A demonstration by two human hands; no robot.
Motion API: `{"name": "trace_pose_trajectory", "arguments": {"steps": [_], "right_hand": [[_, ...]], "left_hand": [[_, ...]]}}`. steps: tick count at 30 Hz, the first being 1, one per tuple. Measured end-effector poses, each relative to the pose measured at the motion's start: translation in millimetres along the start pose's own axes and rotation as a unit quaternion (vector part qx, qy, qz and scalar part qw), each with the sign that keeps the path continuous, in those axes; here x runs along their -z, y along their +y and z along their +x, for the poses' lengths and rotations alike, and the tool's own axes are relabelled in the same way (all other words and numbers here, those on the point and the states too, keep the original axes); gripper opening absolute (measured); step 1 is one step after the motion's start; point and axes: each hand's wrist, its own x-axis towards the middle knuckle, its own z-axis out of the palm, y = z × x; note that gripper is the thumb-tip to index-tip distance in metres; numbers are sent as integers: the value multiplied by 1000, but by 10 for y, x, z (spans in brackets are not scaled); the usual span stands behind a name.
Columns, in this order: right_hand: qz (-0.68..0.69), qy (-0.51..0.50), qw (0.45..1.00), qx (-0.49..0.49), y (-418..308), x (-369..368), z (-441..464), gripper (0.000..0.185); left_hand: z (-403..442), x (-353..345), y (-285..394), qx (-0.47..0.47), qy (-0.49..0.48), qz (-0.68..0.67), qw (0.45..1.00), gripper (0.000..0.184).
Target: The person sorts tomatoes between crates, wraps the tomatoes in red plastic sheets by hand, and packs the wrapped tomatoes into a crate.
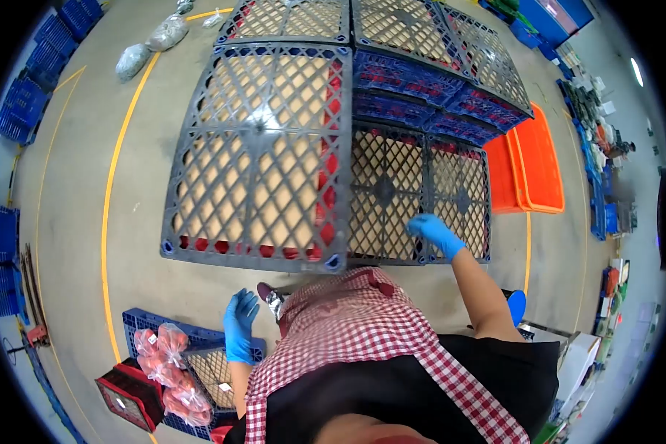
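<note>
My left hand (240, 317), in a blue glove, hangs beside the checked apron with its fingers stretched out and nothing in it. My right hand (435, 232), gloved in blue too, hovers over or lightly touches a lower black lattice-topped crate (383, 191); its fingers are loosely bent, with no object visible in them. On my left rises a taller stack topped by a grey lattice crate (263, 129), beige sheets and red edging showing through its openings. Behind the lower crates stand blue stacked crates (407, 78) with similar lattice tops.
An orange bin (533, 166) stands right of the crates. At lower left, a blue pallet (137, 318) bears bagged red items (170, 370) beside a red-and-black crate (129, 396). Wrapped bundles (133, 61) lie on the floor at upper left. Blue crates (22, 107) line the left wall.
</note>
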Motion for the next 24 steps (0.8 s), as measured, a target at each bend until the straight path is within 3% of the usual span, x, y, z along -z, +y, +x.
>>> {"name": "trace_pose_trajectory", "arguments": {"steps": [2,5,8,10,12,14,15,16,17,19,23,24], "right_hand": [[70,34,996,31,-44,195,226,30],[58,29,998,23,408,340,498,29],[-98,28,995,-21,839,328,228,26],[-317,-13,948,1,1556,223,260,29],[-154,-24,984,-90,2235,98,-53,31],[-306,-75,943,-106,2736,13,-427,34],[-301,-122,944,-56,3098,-18,-596,34],[-329,-159,925,-104,3089,-21,-807,31],[-257,-162,931,-204,2928,-51,-964,27],[-133,-99,965,-201,2648,6,-1187,24],[-71,-47,992,-90,2092,129,-517,23],[-61,-17,998,-25,1334,117,-495,22]], "left_hand": [[-204,-599,-57,-1,-42,-4,999,38],[-131,-851,-531,59,-51,2,997,35],[-231,-1131,-763,104,-31,-26,994,35],[-305,-1196,-829,135,-52,-33,989,38],[-332,-1150,-870,117,-94,-24,988,40],[-257,-1022,-911,97,-92,-19,991,41],[-273,-1013,-866,74,-81,-30,993,42],[-286,-990,-787,62,-68,-48,995,43],[-334,-988,-681,32,-62,-61,996,45],[-490,-1059,-418,-35,-40,-86,995,49],[-683,-1264,104,-152,8,-90,984,53],[-675,-1337,196,-183,19,-88,979,54]]}}
